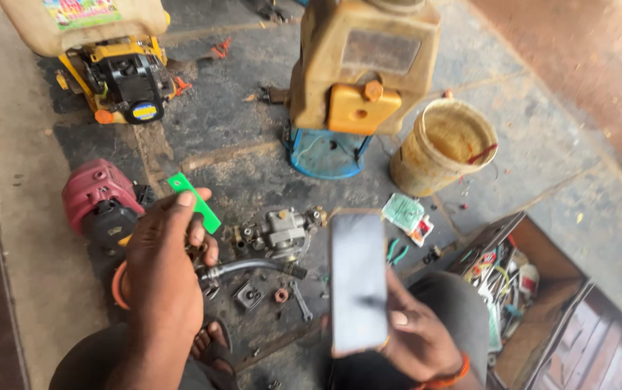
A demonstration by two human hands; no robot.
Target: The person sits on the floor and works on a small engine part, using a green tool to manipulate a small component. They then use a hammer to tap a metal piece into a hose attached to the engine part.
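My left hand (168, 249) pinches a flat green strip (195, 202) between thumb and fingers, held above a red small engine (98, 198) on the oily floor. My right hand (415, 336) grips a dark-screened phone (358, 282) upright near my knee. Between the hands lie a grey metal carburettor-like part (282, 231), a black hose (253, 269), a spanner (300, 300) and small nuts.
Ahead stand a yellowed sprayer tank on a blue base (358, 79), a yellow-framed engine (123, 76) and a dirty bucket (444, 148). An open wooden toolbox (520, 282) with several tools sits to the right. Paper packets (406, 217) and green-handled pliers (396, 251) lie nearby.
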